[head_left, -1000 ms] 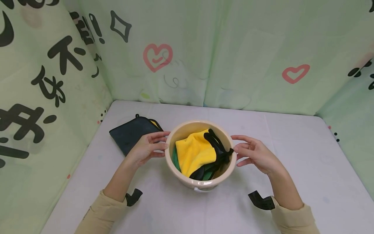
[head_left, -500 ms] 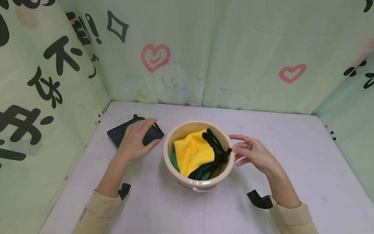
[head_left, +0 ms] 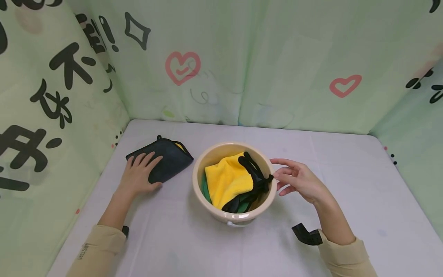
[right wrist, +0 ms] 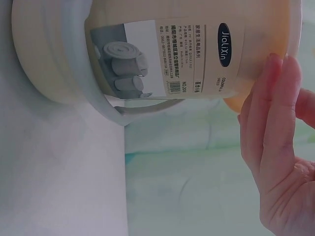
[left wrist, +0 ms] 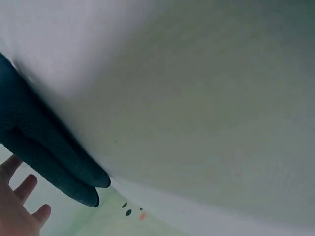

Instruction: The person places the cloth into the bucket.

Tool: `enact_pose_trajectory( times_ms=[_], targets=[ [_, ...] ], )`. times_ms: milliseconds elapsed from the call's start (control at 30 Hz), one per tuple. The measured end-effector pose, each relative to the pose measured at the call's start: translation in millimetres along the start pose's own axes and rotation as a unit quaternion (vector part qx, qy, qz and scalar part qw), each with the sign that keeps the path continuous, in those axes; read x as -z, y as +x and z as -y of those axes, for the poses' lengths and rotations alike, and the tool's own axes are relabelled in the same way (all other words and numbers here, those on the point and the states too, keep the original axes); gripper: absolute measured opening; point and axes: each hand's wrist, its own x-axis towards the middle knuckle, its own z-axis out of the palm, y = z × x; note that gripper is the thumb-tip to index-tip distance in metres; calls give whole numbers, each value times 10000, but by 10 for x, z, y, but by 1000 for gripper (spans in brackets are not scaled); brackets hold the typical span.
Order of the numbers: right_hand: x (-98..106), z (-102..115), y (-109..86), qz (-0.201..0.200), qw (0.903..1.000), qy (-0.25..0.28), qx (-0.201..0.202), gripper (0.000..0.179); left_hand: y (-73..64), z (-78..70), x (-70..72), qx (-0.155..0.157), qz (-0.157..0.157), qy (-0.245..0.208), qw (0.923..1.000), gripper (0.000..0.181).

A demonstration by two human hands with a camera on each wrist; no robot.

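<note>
My left hand (head_left: pixel 138 175) lies with spread fingers over the near left edge of a folded dark navy cloth (head_left: pixel 171 157), which has a small loop and a bit of yellow showing at its right end. In the left wrist view the cloth's rounded folds (left wrist: pixel 44 142) show beside the fingers. My right hand (head_left: pixel 299 181) touches the right side of a cream bucket (head_left: pixel 204 204) with fairly straight fingers. At close range, the fingertips (right wrist: pixel 290 69) rest just by the rim. Inside the bucket lie yellow cloth (head_left: pixel 230 181), green cloth (head_left: pixel 205 188) and black trim.
A white cloth covers the table (head_left: pixel 207 254). Green printed curtains (head_left: pixel 294 57) close it in at the back and both sides. The bucket's pale handle (head_left: pixel 238 224) hangs at its near side, and a printed label (right wrist: pixel 172 59) faces right.
My left hand has left the bucket's left side and moved left onto the dark cloth, fingers spreading. My right hand has stayed at the bucket's rim.
</note>
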Motion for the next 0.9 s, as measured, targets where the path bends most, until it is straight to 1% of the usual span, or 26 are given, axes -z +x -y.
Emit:
enact_pose_trajectory(
  times_ms=[133,300,367,467,600,767,900],
  targets=[
    [-1,-1,-2,0,10000,-21,46,52,13,54,-48,93,218,3,9997,79],
    [0,-4,-7,29,10000,-7,85,52,58,87,-93,192,526,50,9984,74],
    [4,-7,-9,29,10000,-1,86,52,80,94,-115,189,557,46,9983,72],
    [9,-11,-14,12,10000,3,82,52,111,99,-148,155,508,35,9986,69],
    [10,-10,-18,-8,10000,4,79,53,143,93,-182,36,325,120,9994,64],
    [1,-5,-17,2,10000,-6,77,53,171,72,-216,-127,43,406,9991,53],
    [-2,-6,-16,6,10000,-5,97,53,191,52,-239,-134,-95,542,9984,46]
  ],
)
